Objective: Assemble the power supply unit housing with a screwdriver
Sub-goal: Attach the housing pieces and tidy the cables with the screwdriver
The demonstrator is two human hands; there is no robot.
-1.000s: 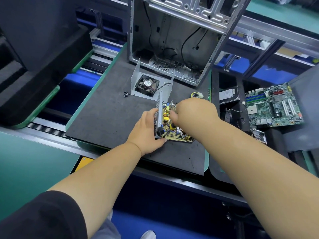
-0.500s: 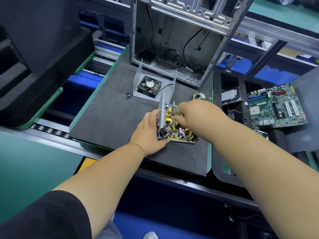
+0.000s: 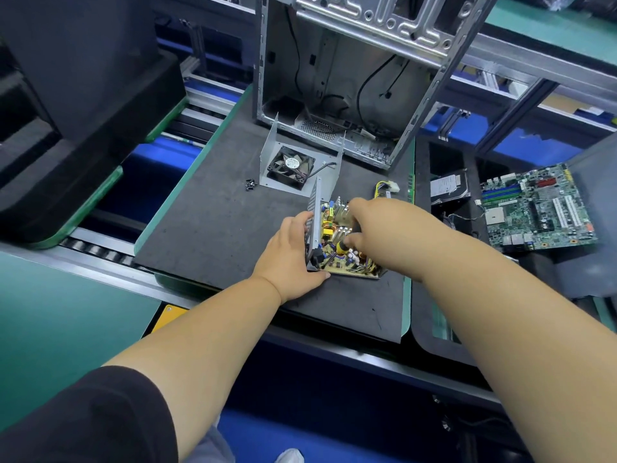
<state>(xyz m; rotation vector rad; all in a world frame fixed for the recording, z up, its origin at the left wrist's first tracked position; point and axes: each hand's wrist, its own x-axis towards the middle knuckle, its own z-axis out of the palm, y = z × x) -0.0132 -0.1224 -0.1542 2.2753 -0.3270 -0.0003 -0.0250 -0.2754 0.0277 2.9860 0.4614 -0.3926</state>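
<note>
The left hand (image 3: 289, 254) grips the upright metal side plate (image 3: 313, 218) of the power supply (image 3: 340, 242), fingers curled round it; the right hand (image 3: 384, 228) curls over the circuit board (image 3: 337, 262) beside those fingers, what it holds hidden; the fan cover (image 3: 293, 165) lies beyond the fingertips.

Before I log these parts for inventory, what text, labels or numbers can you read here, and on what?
Nothing reads clearly.
Fan: round hub sticker, print too small.
Hard drive: white label, lines too blurred.
Motherboard: markings too small.
Power supply board: no readable text; left hand holds its housing.
</note>
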